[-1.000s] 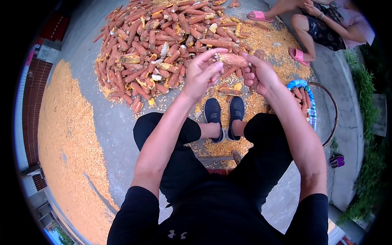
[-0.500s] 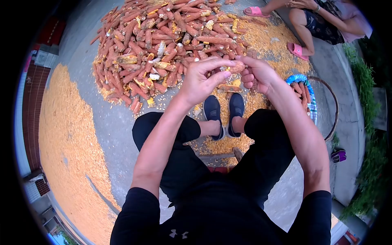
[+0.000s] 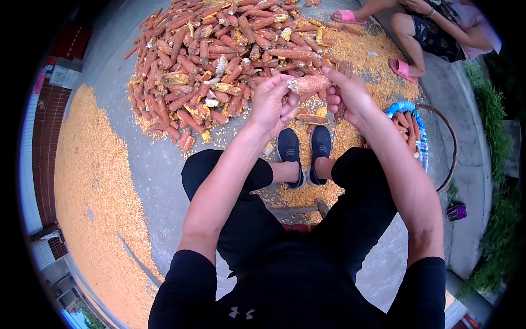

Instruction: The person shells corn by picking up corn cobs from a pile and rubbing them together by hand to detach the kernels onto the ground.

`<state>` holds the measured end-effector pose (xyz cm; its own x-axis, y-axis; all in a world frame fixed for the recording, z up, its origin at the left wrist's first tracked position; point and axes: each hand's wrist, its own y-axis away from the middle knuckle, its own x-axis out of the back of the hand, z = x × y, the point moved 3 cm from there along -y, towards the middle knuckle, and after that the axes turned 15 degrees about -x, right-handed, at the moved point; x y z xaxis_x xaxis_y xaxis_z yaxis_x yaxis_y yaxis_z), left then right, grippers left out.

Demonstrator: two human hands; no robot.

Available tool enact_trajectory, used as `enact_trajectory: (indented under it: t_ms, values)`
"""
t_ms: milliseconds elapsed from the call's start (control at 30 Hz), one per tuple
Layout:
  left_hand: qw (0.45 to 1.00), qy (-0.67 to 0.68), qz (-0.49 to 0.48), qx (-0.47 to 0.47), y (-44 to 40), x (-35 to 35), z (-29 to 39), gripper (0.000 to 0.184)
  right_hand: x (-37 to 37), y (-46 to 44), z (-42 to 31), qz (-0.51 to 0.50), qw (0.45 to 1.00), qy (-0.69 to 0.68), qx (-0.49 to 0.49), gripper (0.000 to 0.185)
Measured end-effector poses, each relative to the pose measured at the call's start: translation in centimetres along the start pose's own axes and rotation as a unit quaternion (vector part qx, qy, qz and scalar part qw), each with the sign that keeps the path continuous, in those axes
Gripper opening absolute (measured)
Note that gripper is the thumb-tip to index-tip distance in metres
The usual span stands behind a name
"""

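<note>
Between my hands is a mostly bare, pinkish corn cob [image 3: 312, 84], held roughly level, with a few pale kernels at its left end. My right hand [image 3: 350, 97] is closed around the cob's right end. A second, darker cob [image 3: 346, 68] sticks out above that hand and shows again below it; whether the fingers grip it is unclear. With fingers curled, my left hand [image 3: 271, 103] holds the left tip. Just below, a cob with yellow kernels [image 3: 312, 118] lies on the ground near my shoes.
A big heap of reddish cobs [image 3: 186, 71] lies ahead. Loose kernels [image 3: 98, 197] cover the ground at left. On the right stands a basket with a blue-and-white lining [image 3: 422, 142], holding cobs. Another person in pink slippers [image 3: 404, 69] sits at upper right.
My left hand has drawn back left and its fingers have curled in, so more of the cob shows. The view has shifted slightly.
</note>
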<state>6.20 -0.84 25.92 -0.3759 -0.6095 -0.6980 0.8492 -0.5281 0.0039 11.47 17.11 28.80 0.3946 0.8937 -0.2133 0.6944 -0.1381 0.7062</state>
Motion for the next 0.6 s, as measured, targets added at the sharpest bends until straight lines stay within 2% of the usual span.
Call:
enact_trajectory:
  t_ms: [100, 200, 300, 400, 500, 600]
  values:
    - [1.0, -0.003, 0.026, -0.003, -0.1, -0.6, 1.0, 0.02, 0.0, 0.3, -0.5, -0.022, 1.0, 0.004, 0.002, 0.029]
    - [0.999, -0.019, -0.02, -0.034, -0.4, -0.7, 2.0, 0.021, 0.0, 0.5, -0.6, -0.013, 1.0, -0.005, 0.012, 0.03]
    - [0.991, -0.107, -0.041, -0.075, -0.1, -1.3, 2.4, 0.018, 0.4, 0.1, -0.5, -0.018, 0.999, -0.015, 0.024, 0.032]
    - [0.982, -0.137, -0.072, -0.104, -0.4, -0.8, 2.0, 0.009, 0.4, 0.1, -0.6, 0.002, 0.999, 0.004, 0.034, 0.034]
    - [0.979, -0.164, -0.08, -0.093, -0.5, -0.5, 1.6, 0.006, 0.3, 0.4, -0.6, 0.03, 0.999, 0.008, 0.04, 0.035]
    - [0.989, -0.115, -0.068, -0.055, -0.2, -0.3, 1.2, 0.007, 0.2, 0.6, -0.5, 0.04, 0.998, 0.013, 0.047, 0.034]
